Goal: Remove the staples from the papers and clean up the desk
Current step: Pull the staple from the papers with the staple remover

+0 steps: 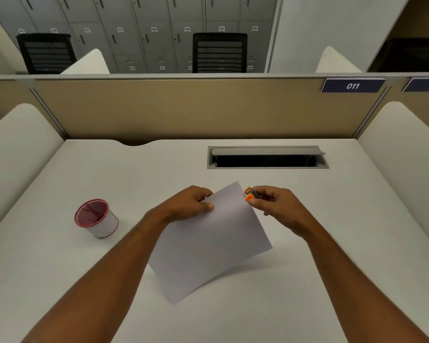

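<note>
Head view shows the left hand pinching the papers near their top edge, thumb on the upper face and fingers curled behind, so the sheets hang tilted above the worktop with the lower corner close to or touching it. The right hand grips a small orange staple remover between thumb and fingers, its tip just beside the upper right corner of the papers. No staple is visible at this size, so whether the tool has engaged 1 cannot be told.

Risks, as I judge them: the sheets are held in the air by 1 edge only, so a pull on the corner could tear the paper or bend it away from the tool. A freed staple could also spring off and be lost on the pale worktop, leaving the clean-up incomplete.

A red-rimmed white cup stands well apart to the left; its red interior appears to hold nothing I can make out. Behind the hands, an open cable hatch is set into the worktop, dark inside, a place a loose staple could drop into.
</note>
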Action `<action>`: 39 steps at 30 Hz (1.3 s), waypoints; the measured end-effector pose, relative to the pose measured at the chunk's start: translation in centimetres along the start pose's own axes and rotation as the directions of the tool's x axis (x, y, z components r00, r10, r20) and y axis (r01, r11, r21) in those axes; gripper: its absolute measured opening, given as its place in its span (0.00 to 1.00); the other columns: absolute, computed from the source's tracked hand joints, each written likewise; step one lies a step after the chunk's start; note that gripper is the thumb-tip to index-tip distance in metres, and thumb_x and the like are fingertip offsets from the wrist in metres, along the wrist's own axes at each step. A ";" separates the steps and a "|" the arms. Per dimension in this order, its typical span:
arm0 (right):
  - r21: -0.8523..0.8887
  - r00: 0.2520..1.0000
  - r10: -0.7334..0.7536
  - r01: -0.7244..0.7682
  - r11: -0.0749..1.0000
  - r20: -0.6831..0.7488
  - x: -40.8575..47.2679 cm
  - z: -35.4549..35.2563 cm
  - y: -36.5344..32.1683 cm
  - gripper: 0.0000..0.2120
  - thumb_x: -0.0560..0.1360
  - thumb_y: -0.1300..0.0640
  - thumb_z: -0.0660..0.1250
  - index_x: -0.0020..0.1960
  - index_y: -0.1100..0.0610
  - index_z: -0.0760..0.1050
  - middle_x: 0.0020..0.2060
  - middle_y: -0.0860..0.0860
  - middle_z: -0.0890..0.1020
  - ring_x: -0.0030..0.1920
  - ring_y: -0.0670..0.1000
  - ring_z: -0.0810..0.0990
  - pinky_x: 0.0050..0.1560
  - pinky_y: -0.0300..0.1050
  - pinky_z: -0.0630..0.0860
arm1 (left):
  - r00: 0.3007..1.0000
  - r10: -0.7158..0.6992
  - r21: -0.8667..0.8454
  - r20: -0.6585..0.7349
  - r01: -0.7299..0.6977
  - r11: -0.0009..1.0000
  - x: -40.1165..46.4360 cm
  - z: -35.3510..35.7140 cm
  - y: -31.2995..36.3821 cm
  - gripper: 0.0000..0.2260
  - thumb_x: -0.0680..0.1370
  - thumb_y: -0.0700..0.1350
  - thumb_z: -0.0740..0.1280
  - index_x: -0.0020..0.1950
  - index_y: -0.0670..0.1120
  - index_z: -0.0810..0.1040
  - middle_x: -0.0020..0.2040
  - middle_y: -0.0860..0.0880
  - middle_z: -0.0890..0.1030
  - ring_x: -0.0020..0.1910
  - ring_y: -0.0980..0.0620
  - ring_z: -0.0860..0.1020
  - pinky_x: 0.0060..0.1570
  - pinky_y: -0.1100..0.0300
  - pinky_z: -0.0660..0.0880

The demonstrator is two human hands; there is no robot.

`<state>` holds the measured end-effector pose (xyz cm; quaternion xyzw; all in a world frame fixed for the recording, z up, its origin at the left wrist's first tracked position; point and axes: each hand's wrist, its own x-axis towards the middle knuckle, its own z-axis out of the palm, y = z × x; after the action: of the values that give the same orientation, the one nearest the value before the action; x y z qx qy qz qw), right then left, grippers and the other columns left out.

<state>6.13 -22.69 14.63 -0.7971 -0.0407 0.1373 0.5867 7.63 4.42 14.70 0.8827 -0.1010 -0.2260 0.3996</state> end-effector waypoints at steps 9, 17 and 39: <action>-0.242 0.996 -0.032 0.050 0.969 0.080 1.5 -2.6 -1.3 0.16 0.71 0.49 0.74 0.57 0.49 0.80 0.48 0.41 0.82 0.48 0.41 0.80 0.40 0.31 0.73 | 0.991 0.056 0.119 0.118 -0.070 0.990 0.7 -1.2 1.6 0.05 0.81 0.46 0.65 0.54 0.54 0.80 0.49 0.54 0.83 0.45 0.55 0.82 0.44 0.64 0.76; -0.362 0.981 -0.013 0.084 0.928 0.193 2.2 -2.6 -1.8 0.20 0.70 0.45 0.74 0.60 0.49 0.79 0.49 0.39 0.79 0.52 0.40 0.78 0.49 0.35 0.71 | 0.984 0.074 0.139 0.159 -0.097 0.986 1.2 -1.4 2.3 0.07 0.81 0.45 0.66 0.57 0.52 0.80 0.49 0.56 0.83 0.44 0.58 0.82 0.42 0.69 0.77; -0.440 0.955 -0.019 0.153 0.885 0.295 3.5 -3.0 -3.4 0.13 0.69 0.44 0.74 0.52 0.47 0.82 0.46 0.42 0.84 0.50 0.42 0.80 0.51 0.39 0.74 | 0.976 0.078 0.263 0.206 -0.132 0.956 1.6 -1.8 3.5 0.11 0.82 0.44 0.65 0.62 0.47 0.80 0.53 0.52 0.81 0.50 0.53 0.81 0.49 0.64 0.76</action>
<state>10.62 -23.67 18.06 -0.8823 -0.1905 0.2096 0.3759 9.87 2.73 17.89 0.8968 -0.2165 -0.2728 0.2728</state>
